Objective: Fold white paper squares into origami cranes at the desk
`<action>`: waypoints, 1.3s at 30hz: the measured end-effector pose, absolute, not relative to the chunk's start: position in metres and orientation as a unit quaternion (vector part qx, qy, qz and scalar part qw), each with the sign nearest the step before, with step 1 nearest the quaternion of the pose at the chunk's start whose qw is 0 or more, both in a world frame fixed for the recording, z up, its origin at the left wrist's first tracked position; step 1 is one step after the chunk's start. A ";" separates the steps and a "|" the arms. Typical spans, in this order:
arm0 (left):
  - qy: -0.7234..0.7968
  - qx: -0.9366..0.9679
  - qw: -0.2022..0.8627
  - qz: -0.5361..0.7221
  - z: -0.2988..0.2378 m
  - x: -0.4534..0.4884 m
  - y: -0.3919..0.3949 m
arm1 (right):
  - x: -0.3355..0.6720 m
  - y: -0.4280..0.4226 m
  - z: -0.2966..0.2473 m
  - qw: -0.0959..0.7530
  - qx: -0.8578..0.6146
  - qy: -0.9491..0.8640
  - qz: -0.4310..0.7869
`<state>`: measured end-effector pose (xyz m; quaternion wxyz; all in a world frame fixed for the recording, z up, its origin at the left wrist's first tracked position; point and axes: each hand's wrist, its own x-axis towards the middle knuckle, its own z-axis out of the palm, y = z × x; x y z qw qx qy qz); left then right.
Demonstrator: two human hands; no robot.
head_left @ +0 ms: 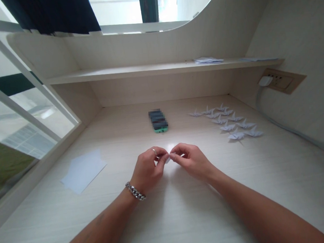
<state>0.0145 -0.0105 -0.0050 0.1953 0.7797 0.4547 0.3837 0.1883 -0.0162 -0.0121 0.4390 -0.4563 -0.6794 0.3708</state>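
Note:
A small piece of folded white paper is pinched between both hands, just above the middle of the desk. My left hand, with a ring and a chain bracelet, grips its left side between thumb and forefinger. From the other side my right hand holds it in a similar pinch. Fingers cover most of the paper, so its folded shape cannot be made out. Several white paper cranes stand in rows at the right. On the left lie loose white paper sheets.
Beyond the hands lies a phone with a green edge, its screen blurred. A shelf along the back bears a paper stack. A cable runs down the right side from a wall socket. White rails border the left.

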 end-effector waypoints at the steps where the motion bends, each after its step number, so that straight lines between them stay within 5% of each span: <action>1: 0.452 0.785 0.188 0.380 -0.005 0.015 -0.011 | 0.188 -0.017 -0.012 0.436 -0.456 -0.682 0.371; 13: 0.476 0.730 0.298 0.390 -0.003 0.015 -0.008 | 0.193 -0.017 -0.009 0.470 -0.447 -0.654 0.390; 20: 0.482 0.751 0.246 0.379 -0.002 0.014 -0.010 | 0.190 -0.020 -0.004 0.422 -0.469 -0.694 0.347; 35: 0.472 0.661 0.434 0.390 -0.008 0.010 0.002 | 0.195 -0.008 -0.017 0.496 -0.466 -0.609 0.408; 39: 0.475 0.667 0.412 0.399 -0.009 0.009 0.001 | 0.194 -0.007 -0.017 0.505 -0.464 -0.579 0.441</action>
